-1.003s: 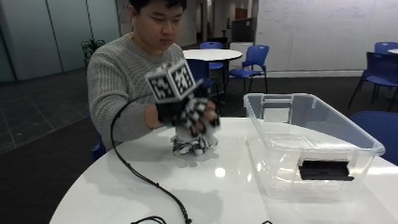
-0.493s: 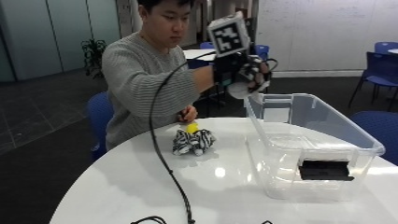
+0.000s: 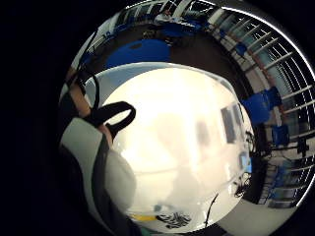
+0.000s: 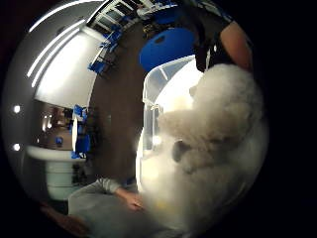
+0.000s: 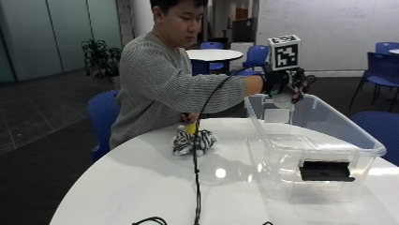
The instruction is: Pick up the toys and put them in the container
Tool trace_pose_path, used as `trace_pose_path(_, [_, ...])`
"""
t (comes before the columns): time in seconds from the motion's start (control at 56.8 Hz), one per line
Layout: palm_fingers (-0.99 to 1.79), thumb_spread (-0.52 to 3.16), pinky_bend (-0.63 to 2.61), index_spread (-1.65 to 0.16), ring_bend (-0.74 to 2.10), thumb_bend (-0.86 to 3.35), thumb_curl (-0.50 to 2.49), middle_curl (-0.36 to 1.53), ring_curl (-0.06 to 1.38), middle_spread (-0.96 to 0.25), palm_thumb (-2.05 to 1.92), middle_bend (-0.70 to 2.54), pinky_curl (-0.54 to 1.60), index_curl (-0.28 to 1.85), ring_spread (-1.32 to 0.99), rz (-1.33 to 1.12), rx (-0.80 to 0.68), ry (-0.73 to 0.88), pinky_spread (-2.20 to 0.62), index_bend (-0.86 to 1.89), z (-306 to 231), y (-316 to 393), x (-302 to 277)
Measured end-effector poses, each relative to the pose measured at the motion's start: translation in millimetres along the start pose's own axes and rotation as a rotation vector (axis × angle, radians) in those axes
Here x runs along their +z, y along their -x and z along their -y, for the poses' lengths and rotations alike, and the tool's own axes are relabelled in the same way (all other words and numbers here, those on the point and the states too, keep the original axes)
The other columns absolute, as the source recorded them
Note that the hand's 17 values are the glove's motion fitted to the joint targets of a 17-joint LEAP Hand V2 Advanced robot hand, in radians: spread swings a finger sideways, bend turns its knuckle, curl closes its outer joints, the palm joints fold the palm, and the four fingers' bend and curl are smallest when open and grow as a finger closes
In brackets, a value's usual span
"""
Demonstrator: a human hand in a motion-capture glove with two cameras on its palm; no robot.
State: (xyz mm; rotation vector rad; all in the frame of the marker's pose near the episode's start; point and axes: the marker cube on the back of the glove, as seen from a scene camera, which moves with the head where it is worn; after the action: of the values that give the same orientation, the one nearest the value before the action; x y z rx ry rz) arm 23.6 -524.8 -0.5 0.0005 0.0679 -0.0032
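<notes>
My gloved right hand (image 5: 284, 84) is raised over the far end of the clear plastic container (image 5: 349, 140) and grips a white fluffy toy (image 5: 282, 99). In the thumb side palm view the white fluffy toy (image 4: 223, 119) fills the space close to the palm, with the container's rim (image 4: 151, 84) beyond it. A zebra-striped toy (image 5: 193, 140) lies on the white table (image 5: 143, 187) left of the container, with a small yellow toy (image 5: 191, 127) just behind it. The zebra-striped toy (image 3: 172, 219) also shows in the little finger side palm view.
The person's bare left hand (image 5: 186, 117) rests behind the yellow toy. A black cable (image 5: 196, 178) hangs from the glove down across the table. A black part (image 5: 325, 171) sits on the container's near end. Blue chairs (image 5: 103, 117) stand around the table.
My right hand has lifted from the toys on the table and moved right and up, carrying the white fluffy toy to above the container. The zebra toy stays on the table.
</notes>
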Motion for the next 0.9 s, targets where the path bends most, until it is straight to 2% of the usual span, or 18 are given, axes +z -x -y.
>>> trace_pose_path(0.088, [0.87, 0.89, 1.00, -0.42, 1.00, 0.00, 0.91, 0.58, 0.47, -0.30, 0.67, 0.21, 0.38, 0.15, -0.44, -0.085, 0.093, 0.097, -0.43, 0.10, -1.7, -8.0, 22.5])
trace_pose_path(0.141, [0.66, 1.02, 1.10, -0.41, 0.99, -0.04, 0.86, 0.56, 0.48, -0.30, 0.56, 0.15, 0.41, 0.11, -0.43, -0.171, 0.165, 0.205, -0.40, 0.00, -6.9, -23.1, 40.3])
trace_pose_path(0.211, [0.13, 1.15, 1.20, -0.39, 0.92, -0.07, 0.76, 0.53, 0.48, -0.28, 0.40, 0.11, 0.47, 0.11, -0.38, -0.109, 0.070, 0.295, -0.30, 0.03, -17.0, -28.6, 56.2])
trace_pose_path(0.282, [-0.03, 1.22, 1.27, -0.37, 0.82, -0.06, 0.68, 0.49, 0.43, -0.24, 0.29, 0.14, 0.46, 0.11, -0.32, -0.073, 0.083, 0.298, -0.20, 0.09, -19.6, -29.8, 63.3])
trace_pose_path(0.51, [-0.08, 1.34, 1.31, -0.34, 0.78, -0.02, 0.52, 0.43, 0.37, -0.20, 0.14, 0.18, 0.41, 0.12, -0.23, -0.046, 0.072, 0.266, -0.05, 0.11, -34.7, -30.0, 50.0])
trace_pose_path(0.598, [-0.08, 1.36, 1.31, -0.34, 0.79, -0.02, 0.48, 0.42, 0.36, -0.19, 0.12, 0.18, 0.40, 0.13, -0.21, -0.133, 0.131, 0.234, -0.03, 0.10, -50.5, -43.4, 33.2])
trace_pose_path(0.651, [-0.08, 1.37, 1.30, -0.34, 0.79, -0.01, 0.47, 0.42, 0.36, -0.19, 0.12, 0.18, 0.40, 0.14, -0.21, -0.033, 0.107, 0.211, -0.02, 0.11, -65.5, -39.1, 18.5])
trace_pose_path(0.774, [-0.09, 1.39, 1.26, -0.34, 0.77, -0.02, 0.42, 0.41, 0.35, -0.18, 0.07, 0.18, 0.38, 0.15, -0.20, 0.153, 0.051, 0.139, 0.00, 0.13, -140.4, -60.9, -35.6])
trace_pose_path(0.897, [-0.02, 1.44, 1.18, -0.36, 0.73, 0.00, 0.39, 0.41, 0.34, -0.19, 0.07, 0.21, 0.35, 0.20, -0.19, 0.149, 0.024, 0.040, 0.00, 0.20, -249.1, -83.9, -62.8])
